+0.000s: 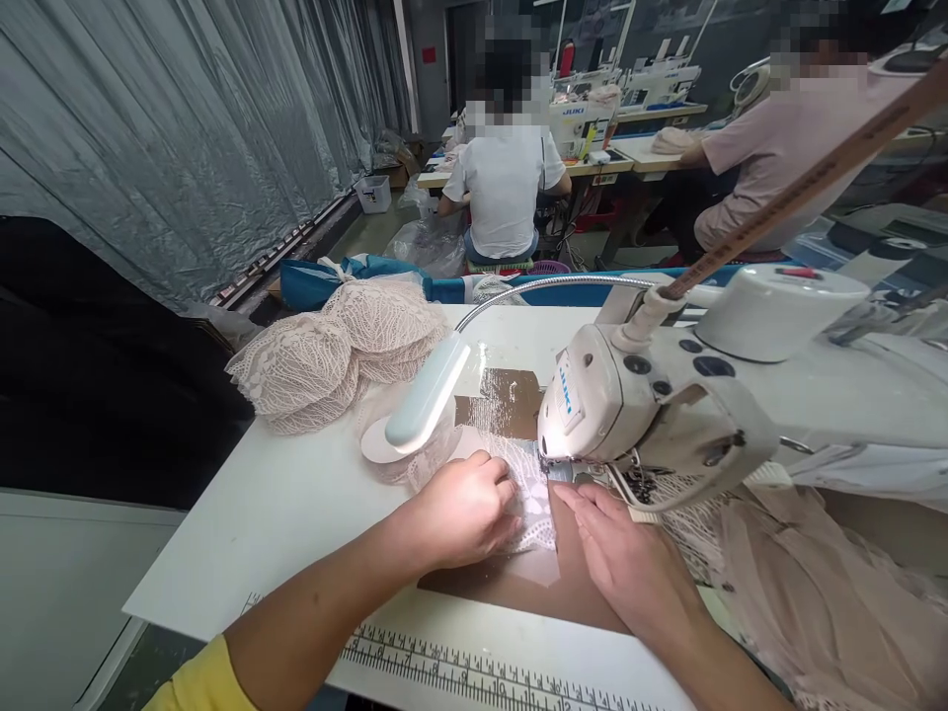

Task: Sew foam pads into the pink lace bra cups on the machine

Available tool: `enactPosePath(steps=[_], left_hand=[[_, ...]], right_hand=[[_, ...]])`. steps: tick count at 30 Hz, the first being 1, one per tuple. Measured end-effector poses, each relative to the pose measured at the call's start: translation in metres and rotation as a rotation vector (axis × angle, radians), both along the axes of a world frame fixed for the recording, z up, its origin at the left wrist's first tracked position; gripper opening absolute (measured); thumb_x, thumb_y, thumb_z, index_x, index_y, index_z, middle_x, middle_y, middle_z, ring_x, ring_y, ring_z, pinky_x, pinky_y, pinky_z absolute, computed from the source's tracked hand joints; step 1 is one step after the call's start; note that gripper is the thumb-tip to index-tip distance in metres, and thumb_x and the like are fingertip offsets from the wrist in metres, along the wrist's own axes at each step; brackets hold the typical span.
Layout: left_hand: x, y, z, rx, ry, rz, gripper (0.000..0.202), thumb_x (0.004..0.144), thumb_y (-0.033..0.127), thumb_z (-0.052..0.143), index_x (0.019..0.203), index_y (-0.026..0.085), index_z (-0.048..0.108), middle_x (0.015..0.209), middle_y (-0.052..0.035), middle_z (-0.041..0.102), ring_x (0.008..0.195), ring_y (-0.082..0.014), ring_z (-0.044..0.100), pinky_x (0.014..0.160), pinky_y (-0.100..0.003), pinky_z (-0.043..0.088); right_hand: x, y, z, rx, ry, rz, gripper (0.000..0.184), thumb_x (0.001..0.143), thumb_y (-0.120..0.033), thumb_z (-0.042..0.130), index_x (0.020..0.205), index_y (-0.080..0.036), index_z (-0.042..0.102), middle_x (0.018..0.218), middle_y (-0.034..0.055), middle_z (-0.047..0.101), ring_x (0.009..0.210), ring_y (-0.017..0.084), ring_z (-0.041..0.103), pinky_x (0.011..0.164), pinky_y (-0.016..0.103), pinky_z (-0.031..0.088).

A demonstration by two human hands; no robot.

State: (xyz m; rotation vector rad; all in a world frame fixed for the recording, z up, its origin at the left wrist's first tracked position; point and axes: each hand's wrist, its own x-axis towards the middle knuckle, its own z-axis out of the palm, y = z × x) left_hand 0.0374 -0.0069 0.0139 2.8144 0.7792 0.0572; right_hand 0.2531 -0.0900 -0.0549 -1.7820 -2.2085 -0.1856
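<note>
My left hand (pixel 474 509) rests on a piece of pale pink lace (pixel 534 513), its fingers curled and closed on the fabric. The lace lies left of the needle area of a white sewing machine (pixel 585 395), and its right edge runs close to the presser foot. My right hand (pixel 622 548) lies low on the brown plate (pixel 585 583), fingers stretched out with their tips just right of the lace edge, below the machine head. Whether those fingertips touch any fabric cannot be made out. A lamp (pixel 426 395) on a bendy neck shines over the lace.
Stacked lace bra cups (pixel 333 351) sit at the table's back left. Sheer beige fabric (pixel 807 563) is heaped on the right. A printed ruler scale (pixel 474 681) runs along the front edge. Two people sit at other machines beyond a blue cloth (pixel 444 288).
</note>
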Motion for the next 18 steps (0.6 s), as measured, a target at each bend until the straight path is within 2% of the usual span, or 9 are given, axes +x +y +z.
enactPosePath(steps=[3,6,9,13,18], left_hand=[[0.005,-0.001,-0.003,0.0,-0.054,-0.051,0.025,0.093,0.027,0.044,0.096,0.011,0.063,0.101,-0.0114,0.062,0.089,-0.0216,0.055,0.078,-0.032,0.047],[0.009,-0.003,-0.008,0.016,-0.097,-0.112,0.026,0.095,0.025,0.042,0.108,0.013,0.061,0.116,-0.0093,0.061,0.094,-0.0205,0.054,0.084,-0.033,0.045],[0.009,-0.005,-0.015,0.051,-0.106,-0.135,0.029,0.096,0.025,0.042,0.117,0.014,0.057,0.126,-0.0083,0.057,0.097,-0.0208,0.053,0.085,-0.034,0.044],[0.01,-0.005,-0.021,0.065,-0.117,-0.131,0.033,0.094,0.025,0.043,0.122,0.012,0.056,0.13,-0.0101,0.055,0.099,-0.0217,0.052,0.086,-0.034,0.043],[0.012,-0.001,-0.023,0.053,-0.128,-0.118,0.038,0.093,0.026,0.044,0.126,0.011,0.054,0.133,-0.009,0.054,0.101,-0.0232,0.051,0.087,-0.036,0.043]], right_hand=[[0.002,-0.002,-0.003,-0.007,0.025,0.002,0.043,0.091,-0.013,0.036,0.123,-0.021,0.064,0.091,0.0097,0.071,0.074,0.022,0.065,0.057,0.03,0.048],[0.002,-0.003,-0.004,0.01,0.079,0.029,0.042,0.091,-0.012,0.036,0.121,-0.02,0.064,0.094,0.009,0.07,0.076,0.02,0.063,0.059,0.03,0.046],[0.0,-0.003,-0.001,0.04,0.126,0.118,0.04,0.09,-0.01,0.036,0.116,-0.018,0.066,0.098,0.0081,0.068,0.074,0.018,0.059,0.06,0.03,0.043],[-0.005,0.0,0.006,0.07,0.111,0.193,0.039,0.087,-0.006,0.036,0.109,-0.016,0.067,0.085,0.0068,0.065,0.072,0.018,0.054,0.057,0.029,0.038],[-0.008,0.003,0.01,0.057,0.103,0.176,0.038,0.085,-0.005,0.037,0.107,-0.016,0.067,0.078,0.0052,0.062,0.069,0.018,0.052,0.054,0.029,0.032]])
